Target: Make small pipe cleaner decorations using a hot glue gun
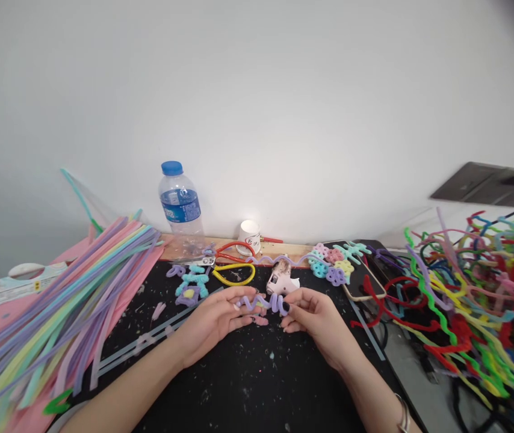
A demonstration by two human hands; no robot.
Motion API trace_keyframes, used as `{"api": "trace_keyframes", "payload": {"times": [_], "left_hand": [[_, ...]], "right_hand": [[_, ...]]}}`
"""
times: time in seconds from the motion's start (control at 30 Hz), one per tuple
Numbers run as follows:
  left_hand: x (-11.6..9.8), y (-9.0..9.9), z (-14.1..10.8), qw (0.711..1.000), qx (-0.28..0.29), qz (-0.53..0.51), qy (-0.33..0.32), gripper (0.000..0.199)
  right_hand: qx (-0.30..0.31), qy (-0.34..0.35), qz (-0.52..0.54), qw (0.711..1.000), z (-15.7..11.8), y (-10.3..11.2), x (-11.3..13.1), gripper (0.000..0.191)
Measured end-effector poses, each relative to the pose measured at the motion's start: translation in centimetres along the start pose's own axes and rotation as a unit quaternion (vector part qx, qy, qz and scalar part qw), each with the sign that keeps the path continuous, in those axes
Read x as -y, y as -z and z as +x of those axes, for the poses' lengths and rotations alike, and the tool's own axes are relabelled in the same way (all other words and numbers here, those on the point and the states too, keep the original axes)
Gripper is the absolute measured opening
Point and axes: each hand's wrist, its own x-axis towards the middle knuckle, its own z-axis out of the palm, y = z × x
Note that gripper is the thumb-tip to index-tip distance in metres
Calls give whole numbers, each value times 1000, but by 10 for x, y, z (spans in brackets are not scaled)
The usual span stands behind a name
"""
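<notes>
Over a speckled black mat (pixel 248 385) near a white wall (pixel 284 120), left hand (pixel 214 316) and right hand (pixel 318 316) pinch opposite ends of a purple coil (pixel 275 302).

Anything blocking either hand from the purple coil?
Nothing visible: the right hand pinches one end of the purple coil, and the left hand is at the other. The flower cluster lies beyond, not between.
</notes>
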Motion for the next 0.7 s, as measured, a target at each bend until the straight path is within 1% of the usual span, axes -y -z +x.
{"api": "trace_keyframes", "payload": {"times": [0.17, 0.3, 0.43, 0.53, 0.6, 0.7], "left_hand": [[2, 4, -1, 999, 8, 18, 26, 36], [2, 6, 0, 999, -8, 42, 33, 35], [3, 2, 0, 990, -30, 128, 52, 37], [6, 0, 0, 976, -42, 207, 45, 37], [8, 0, 0, 968, -40, 247, 35, 36], [11, 1, 1, 959, -34, 279, 27, 36]], "right_hand": [[4, 15, -27, 999, 1, 2, -1, 25], [-1, 28, -40, 999, 1, 2, -1, 24], [5, 42, -60, 997, 3, 5, -5, 17], [21, 74, -97, 992, 5, 7, -9, 7], [24, 94, -133, 986, 6, 7, -11, 8], [19, 103, -179, 978, 4, 5, -12, 11]]}}
